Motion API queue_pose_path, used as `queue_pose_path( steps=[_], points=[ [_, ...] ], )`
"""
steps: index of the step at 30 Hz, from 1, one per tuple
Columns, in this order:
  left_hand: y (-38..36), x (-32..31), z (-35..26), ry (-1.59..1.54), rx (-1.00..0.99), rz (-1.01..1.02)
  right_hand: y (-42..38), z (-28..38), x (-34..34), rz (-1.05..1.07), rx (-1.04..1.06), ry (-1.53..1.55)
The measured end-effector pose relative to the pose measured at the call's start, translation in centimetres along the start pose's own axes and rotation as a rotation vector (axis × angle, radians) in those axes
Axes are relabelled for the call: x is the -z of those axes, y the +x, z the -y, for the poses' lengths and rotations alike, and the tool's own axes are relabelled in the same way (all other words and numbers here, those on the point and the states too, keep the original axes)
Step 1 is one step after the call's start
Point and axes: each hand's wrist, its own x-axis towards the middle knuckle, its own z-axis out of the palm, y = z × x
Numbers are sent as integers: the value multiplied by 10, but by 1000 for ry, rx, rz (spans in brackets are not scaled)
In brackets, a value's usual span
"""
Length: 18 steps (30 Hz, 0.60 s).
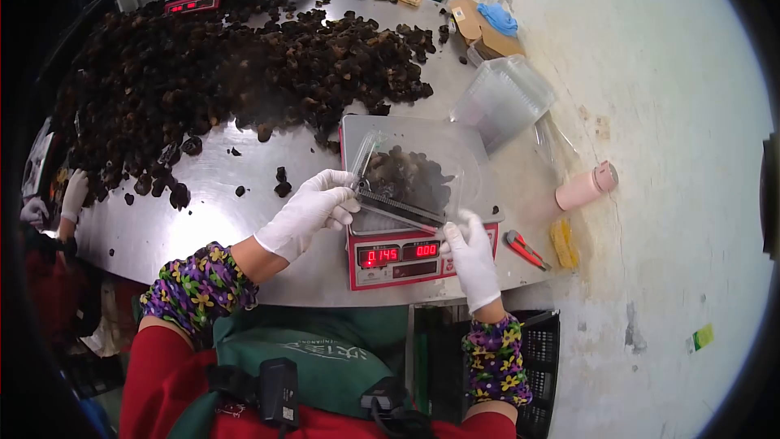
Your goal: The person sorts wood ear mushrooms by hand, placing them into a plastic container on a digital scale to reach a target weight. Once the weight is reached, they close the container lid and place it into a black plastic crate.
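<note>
A clear plastic tray (406,218) rests tilted on the platform of a red-and-silver weighing scale (414,271), whose lit display reads 0.145 and 0.00. In the tray lies a heap of dark brown, crinkled pieces (410,172) that look like wood ear mushrooms. My left hand (313,210), in a white glove, pinches the tray's near left corner between thumb and fingers. At the near right corner my right hand (473,267), also gloved, grips the rim with closed fingers. Glare on the plastic blurs the tray's far edge.
A large pile of the same pieces (244,73) spreads over the metal table (207,223). Right of the scale are stacked clear trays (504,102), a pink bottle (587,185), red-handled cutters (526,250) and a yellow sponge (563,244). A co-worker's gloved hand (75,193) is at far left.
</note>
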Motion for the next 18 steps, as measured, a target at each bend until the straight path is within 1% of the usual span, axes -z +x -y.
queue_pose_path(
  steps=[1,2,4,7,8,10,12,14,16,18],
  points=[
    [1,0,0,7,3,8,4,-4,0,81,-173,144],
    [3,0,-1,-20,11,11,4,-7,1,72,-175,150],
    [4,1,0,-42,17,17,4,-8,-1,67,-214,400],
    [6,3,2,-29,0,29,8,-6,1,111,-180,442],
    [5,4,4,11,-41,29,8,-4,1,113,-178,442],
    [3,6,6,48,-83,23,8,-2,2,110,-144,335],
    [2,5,7,49,-111,28,12,-3,5,122,-137,312],
    [3,6,8,41,-100,39,15,-7,6,130,-131,290],
    [3,7,5,35,-88,54,17,-8,5,86,-151,371],
    [2,12,-2,54,6,121,13,-3,6,72,-178,410]
  ],
)
